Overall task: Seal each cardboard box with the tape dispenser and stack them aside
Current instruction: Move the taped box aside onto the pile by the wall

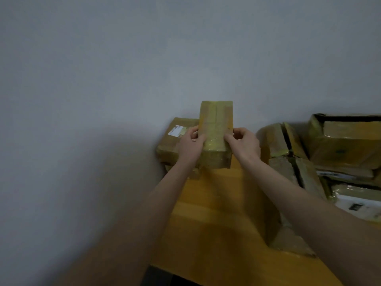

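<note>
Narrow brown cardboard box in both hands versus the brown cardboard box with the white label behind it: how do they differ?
The narrow brown cardboard box is gripped by the left hand and right hand; the labelled brown cardboard box rests by the wall. The labelled one bears a white label; the narrow one's top shows only glossy tape. The narrow one looks slimmer, the labelled one broader, partly hidden. Both are closed.

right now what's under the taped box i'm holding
Left hand and right hand grip the taped box. A labelled cardboard box lies below its left side, on the wooden table; the underside is covered.
</note>
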A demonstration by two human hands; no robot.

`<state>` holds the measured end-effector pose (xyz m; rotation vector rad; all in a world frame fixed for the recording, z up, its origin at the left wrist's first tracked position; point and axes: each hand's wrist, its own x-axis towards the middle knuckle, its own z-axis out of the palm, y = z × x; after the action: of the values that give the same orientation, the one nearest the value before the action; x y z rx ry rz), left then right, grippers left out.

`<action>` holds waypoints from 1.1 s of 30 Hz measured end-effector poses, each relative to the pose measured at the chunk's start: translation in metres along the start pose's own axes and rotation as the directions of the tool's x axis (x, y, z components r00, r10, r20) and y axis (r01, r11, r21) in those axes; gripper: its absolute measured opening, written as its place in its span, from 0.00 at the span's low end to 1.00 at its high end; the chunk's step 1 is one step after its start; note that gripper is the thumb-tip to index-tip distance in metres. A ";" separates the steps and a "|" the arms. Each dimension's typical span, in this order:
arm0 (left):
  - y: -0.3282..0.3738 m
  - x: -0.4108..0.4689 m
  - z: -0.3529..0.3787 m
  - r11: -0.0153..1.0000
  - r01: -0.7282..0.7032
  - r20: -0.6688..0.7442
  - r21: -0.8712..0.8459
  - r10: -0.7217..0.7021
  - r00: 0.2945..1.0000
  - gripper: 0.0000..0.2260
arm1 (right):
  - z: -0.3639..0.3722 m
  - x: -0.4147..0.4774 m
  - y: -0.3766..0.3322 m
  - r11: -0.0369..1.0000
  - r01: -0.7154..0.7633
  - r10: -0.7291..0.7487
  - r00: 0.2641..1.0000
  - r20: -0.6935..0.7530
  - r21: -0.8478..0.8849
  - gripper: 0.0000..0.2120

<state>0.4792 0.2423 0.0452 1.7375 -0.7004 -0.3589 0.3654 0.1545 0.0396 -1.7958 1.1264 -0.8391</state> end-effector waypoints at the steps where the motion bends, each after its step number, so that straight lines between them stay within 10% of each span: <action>1: -0.001 0.003 0.002 1.000 -0.003 0.040 -0.014 0.003 0.999 0.16 | 0.001 0.002 0.000 1.000 -0.017 0.017 1.000 -0.013 -0.003 0.16; 11: -0.023 0.050 0.035 0.907 -0.067 0.216 0.415 -0.027 0.976 0.14 | 0.033 0.028 0.048 0.946 -0.257 0.257 0.966 0.026 0.198 0.18; 18: -0.054 0.081 0.050 0.477 -0.261 0.318 0.839 -0.042 0.947 0.13 | 0.077 0.066 0.091 0.931 -0.356 0.350 0.933 0.077 0.080 0.12; 33: -0.073 0.080 0.042 0.511 -0.233 0.279 0.828 -0.013 0.960 0.22 | 0.090 0.077 0.088 0.945 -0.169 0.266 0.894 0.361 -0.279 0.28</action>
<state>0.5367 0.1710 -0.0269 2.6058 -1.3346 -0.1218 0.4386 0.0884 -0.0697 -1.8795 1.1669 -0.1924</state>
